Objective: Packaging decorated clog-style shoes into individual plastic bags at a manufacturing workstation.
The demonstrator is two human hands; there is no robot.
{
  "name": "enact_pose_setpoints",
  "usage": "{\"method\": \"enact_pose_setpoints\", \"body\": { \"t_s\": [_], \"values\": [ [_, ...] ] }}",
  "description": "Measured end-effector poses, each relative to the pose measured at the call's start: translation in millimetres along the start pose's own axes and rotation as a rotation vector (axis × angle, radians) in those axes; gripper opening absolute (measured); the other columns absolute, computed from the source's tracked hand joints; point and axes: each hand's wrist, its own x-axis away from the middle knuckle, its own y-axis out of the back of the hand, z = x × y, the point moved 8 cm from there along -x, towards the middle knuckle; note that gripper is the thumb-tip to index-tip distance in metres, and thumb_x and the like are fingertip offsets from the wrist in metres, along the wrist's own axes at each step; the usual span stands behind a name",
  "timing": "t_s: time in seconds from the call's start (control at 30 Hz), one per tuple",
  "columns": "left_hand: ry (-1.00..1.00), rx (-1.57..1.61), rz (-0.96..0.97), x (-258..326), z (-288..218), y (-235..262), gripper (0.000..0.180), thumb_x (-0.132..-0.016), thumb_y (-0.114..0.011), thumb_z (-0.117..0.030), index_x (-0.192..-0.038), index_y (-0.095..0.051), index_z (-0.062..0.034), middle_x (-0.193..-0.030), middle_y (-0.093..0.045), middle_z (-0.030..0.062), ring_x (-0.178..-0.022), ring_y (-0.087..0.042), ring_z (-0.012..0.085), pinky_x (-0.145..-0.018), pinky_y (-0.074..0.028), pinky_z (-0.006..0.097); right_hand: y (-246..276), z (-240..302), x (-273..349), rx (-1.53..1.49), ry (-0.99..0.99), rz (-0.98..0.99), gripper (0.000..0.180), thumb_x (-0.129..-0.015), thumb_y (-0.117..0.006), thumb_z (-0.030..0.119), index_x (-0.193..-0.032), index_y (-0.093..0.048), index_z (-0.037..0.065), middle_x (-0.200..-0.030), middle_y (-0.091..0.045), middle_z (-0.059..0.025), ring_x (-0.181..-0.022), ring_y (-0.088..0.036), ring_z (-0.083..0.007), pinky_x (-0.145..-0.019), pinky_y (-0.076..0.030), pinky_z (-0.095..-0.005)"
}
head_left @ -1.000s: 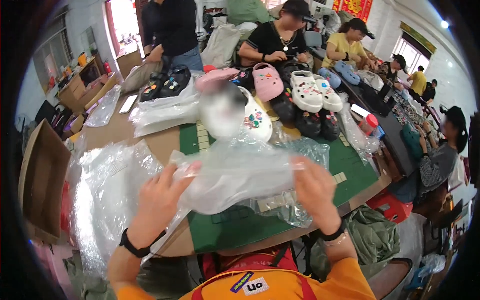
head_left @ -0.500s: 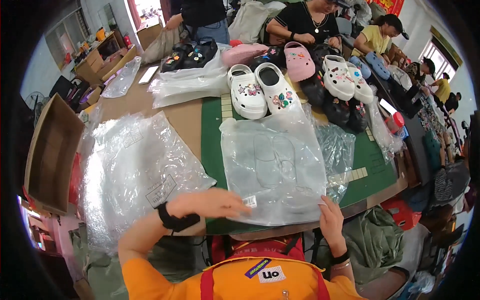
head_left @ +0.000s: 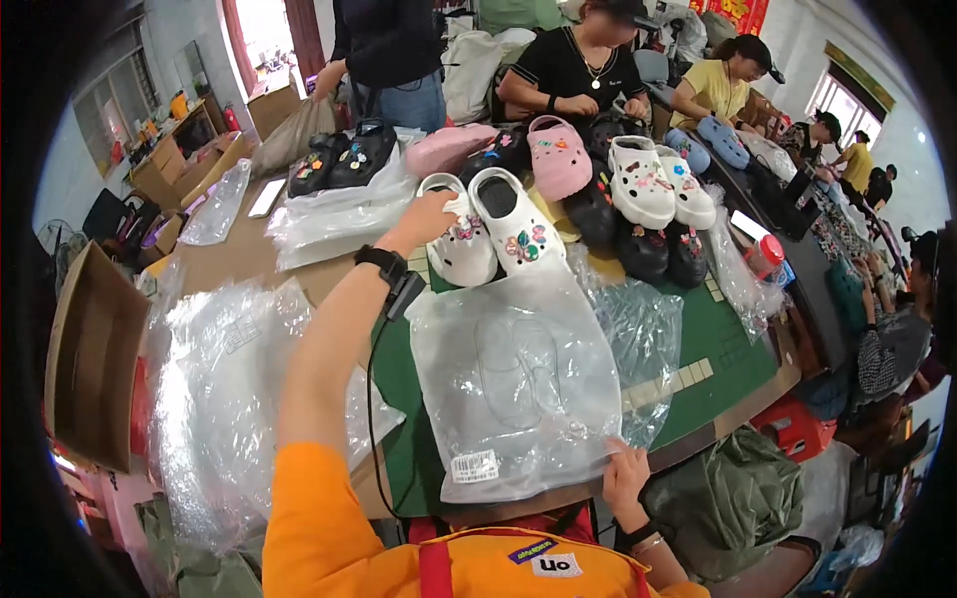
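Observation:
A pair of white clogs with colourful charms lies on the green table mat just beyond a frosted plastic bag [head_left: 518, 399]. On the left white clog [head_left: 467, 261] my left hand [head_left: 424, 221] is closed at the upper rim. The right white clog [head_left: 520, 231] stands beside it, untouched. The bag lies flat, with a printed outline of shoes and a white label [head_left: 475, 466] at its near left corner. At the near right corner my right hand [head_left: 626, 480] pinches the bag's edge between thumb and fingers.
More clear bags [head_left: 224, 399] spread over the left side. Black clogs [head_left: 344, 159], a pink clog [head_left: 558, 157] and another white pair [head_left: 643, 184] crowd the far side. An open cardboard box [head_left: 95, 359] stands left. Several people work beyond the table.
My left hand has moved from the bag's near edge up to the left white clog. My right hand stays at the bag's near right corner. The label now shows fully.

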Motion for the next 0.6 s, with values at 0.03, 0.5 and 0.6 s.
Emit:
{"method": "enact_pose_setpoints", "body": {
  "t_s": [0.03, 0.5, 0.6],
  "values": [
    [-0.009, 0.003, 0.002, -10.2, 4.6, -12.7, 0.044, -0.075, -0.056, -0.015, -0.117, -0.052, -0.0037, -0.107, -0.057, 0.0215, -0.095, -0.057, 0.0326, -0.081, -0.045, 0.041, 0.2, -2.3, -0.1, 0.006, -0.006, -0.005, 0.032, -0.064, -0.05, 0.0, -0.093, -0.061, 0.009, -0.101, -0.061, -0.006, -0.065, -0.048, -0.0261, -0.061, -0.04, -0.0332],
    [-0.013, 0.367, 0.184, -43.6, 20.3, -21.3, 0.044, -0.069, -0.059, -0.007, -0.113, -0.054, -0.0124, -0.067, -0.053, 0.0047, -0.063, -0.052, 0.0126, -0.059, -0.04, 0.028, -1.4, -4.0, -0.7, -0.001, 0.033, -0.007, 0.026, -0.063, -0.054, 0.001, -0.087, -0.062, 0.008, -0.1, -0.062, -0.0031, -0.06, -0.045, -0.0225, -0.056, -0.039, -0.0319],
    [0.0, 0.372, 0.423, -21.3, -29.1, -22.9, 0.053, -0.071, -0.057, -0.002, -0.122, -0.047, -0.012, -0.063, -0.037, -0.0037, -0.059, -0.038, 0.008, -0.053, -0.033, 0.025, 1.3, -6.1, -2.0, -0.004, 0.022, -0.008, 0.027, -0.062, -0.055, 0.001, -0.087, -0.063, 0.009, -0.1, -0.062, -0.0031, -0.059, -0.045, -0.0226, -0.056, -0.04, -0.0315]
  ]
}}
